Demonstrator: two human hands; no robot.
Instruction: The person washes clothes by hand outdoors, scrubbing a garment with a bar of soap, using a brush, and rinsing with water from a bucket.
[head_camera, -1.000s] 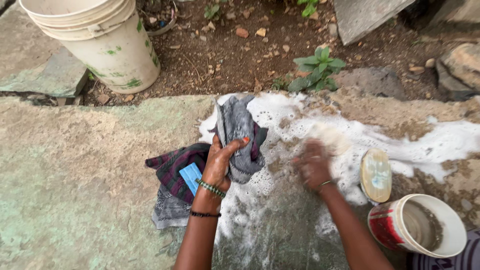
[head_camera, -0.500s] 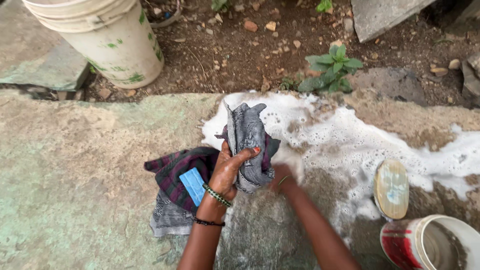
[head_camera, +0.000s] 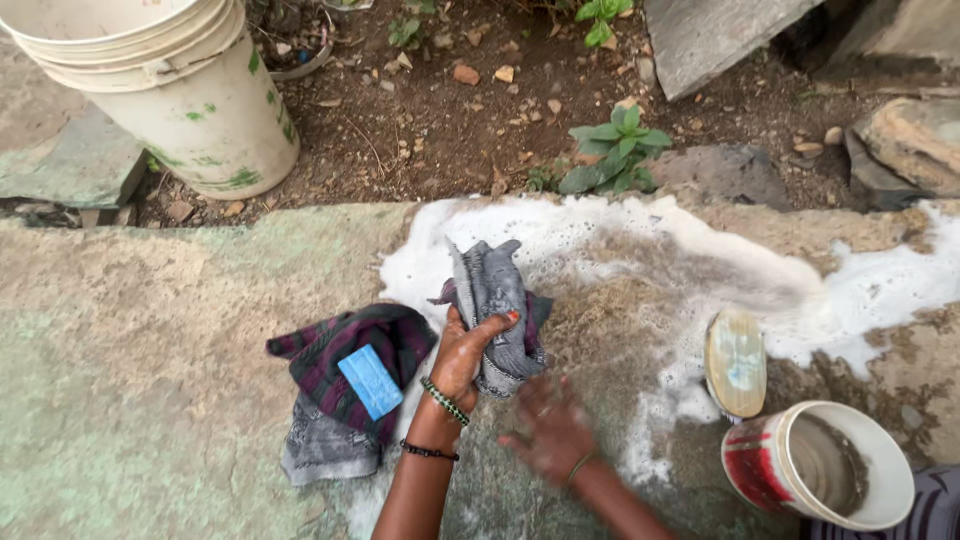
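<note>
Fingers of the left hand wrap the bunched grey cloth, its long axis pointing away from the person; the right hand, fingers spread and empty, lies just below-right on the soapy stone slab.

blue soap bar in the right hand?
No. The blue soap bar lies on the plaid cloth, while the right hand is spread open over the wet stone slab and holds nothing.
</note>
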